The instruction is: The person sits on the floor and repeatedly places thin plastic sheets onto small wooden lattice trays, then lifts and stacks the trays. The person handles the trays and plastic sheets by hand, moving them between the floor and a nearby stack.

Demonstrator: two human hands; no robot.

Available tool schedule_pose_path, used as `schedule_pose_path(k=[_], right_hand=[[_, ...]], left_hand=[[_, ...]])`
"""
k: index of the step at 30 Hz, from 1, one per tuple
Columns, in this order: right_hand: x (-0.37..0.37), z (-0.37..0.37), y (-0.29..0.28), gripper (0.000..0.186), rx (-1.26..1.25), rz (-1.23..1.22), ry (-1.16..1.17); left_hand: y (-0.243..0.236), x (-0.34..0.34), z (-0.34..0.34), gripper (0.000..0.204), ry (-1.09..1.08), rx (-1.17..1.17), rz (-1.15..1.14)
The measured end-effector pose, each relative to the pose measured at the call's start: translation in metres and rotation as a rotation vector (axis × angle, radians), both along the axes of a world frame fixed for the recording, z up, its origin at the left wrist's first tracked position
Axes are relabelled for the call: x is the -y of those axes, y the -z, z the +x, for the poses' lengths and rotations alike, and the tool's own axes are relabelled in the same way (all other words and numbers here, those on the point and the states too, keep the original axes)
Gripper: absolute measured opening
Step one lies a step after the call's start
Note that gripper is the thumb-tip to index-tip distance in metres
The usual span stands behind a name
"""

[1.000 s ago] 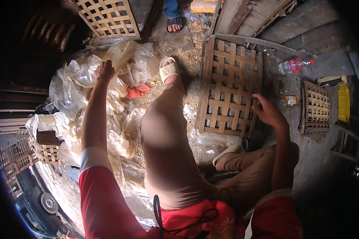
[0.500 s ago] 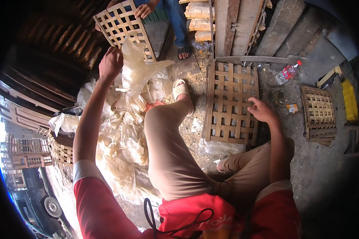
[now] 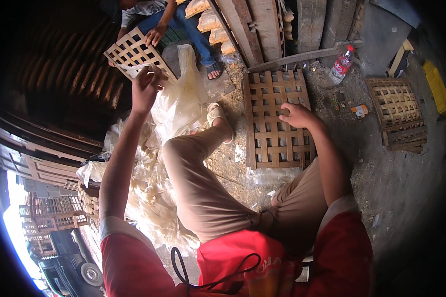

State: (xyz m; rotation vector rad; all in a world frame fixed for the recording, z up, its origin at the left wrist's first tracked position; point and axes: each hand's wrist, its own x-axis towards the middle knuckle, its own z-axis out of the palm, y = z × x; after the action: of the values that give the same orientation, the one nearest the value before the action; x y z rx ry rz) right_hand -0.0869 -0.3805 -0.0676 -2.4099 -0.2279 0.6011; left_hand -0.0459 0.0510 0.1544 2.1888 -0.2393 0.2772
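My left hand (image 3: 146, 86) is raised at upper left, pinched on a translucent plastic sheet (image 3: 183, 86) that hangs over a crumpled pile of plastic (image 3: 148, 203) beside my leg. My right hand (image 3: 296, 115) is over a square woven slat lattice (image 3: 262, 143), its fingers apart and slightly curled, with nothing held; whether they touch the slats I cannot tell. Plastic shows under the lattice's lower edge. Beyond my left hand, another person's hand (image 3: 156, 34) grips a second lattice panel (image 3: 134, 49), which stands tilted.
Stacked pale bundles (image 3: 218, 34) and planks (image 3: 250, 34) are at the back. A plastic bottle (image 3: 341, 67), a smaller lattice stack (image 3: 394, 104) and a yellow crate (image 3: 436, 86) lie to the right. A dark vehicle (image 3: 79, 260) shows at lower left.
My left hand has lifted the plastic sheet up from the pile. My right hand has moved inward over the lattice. The other person and their held panel have come more into view.
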Motion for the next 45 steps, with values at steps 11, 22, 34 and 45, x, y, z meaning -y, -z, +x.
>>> schedule_pose_path(k=[11,22,34,45], right_hand=[[-0.041,0.014,-0.004,0.092,-0.060,0.452,0.199],[-0.031,0.040,0.003,0.029,0.022,1.047,0.552],[0.053,0.060,0.002,0.008,0.357,1.105,1.201],[0.072,0.055,-0.001,0.008,0.486,1.100,1.142]], left_hand=[[0.041,0.111,-0.017,0.021,0.201,-0.194,-0.324],[0.088,0.096,-0.020,0.015,0.224,-0.282,-0.459],[0.119,0.024,0.028,0.020,-0.356,-0.143,-1.043],[0.127,-0.252,-0.037,0.032,-0.909,0.486,-0.790]])
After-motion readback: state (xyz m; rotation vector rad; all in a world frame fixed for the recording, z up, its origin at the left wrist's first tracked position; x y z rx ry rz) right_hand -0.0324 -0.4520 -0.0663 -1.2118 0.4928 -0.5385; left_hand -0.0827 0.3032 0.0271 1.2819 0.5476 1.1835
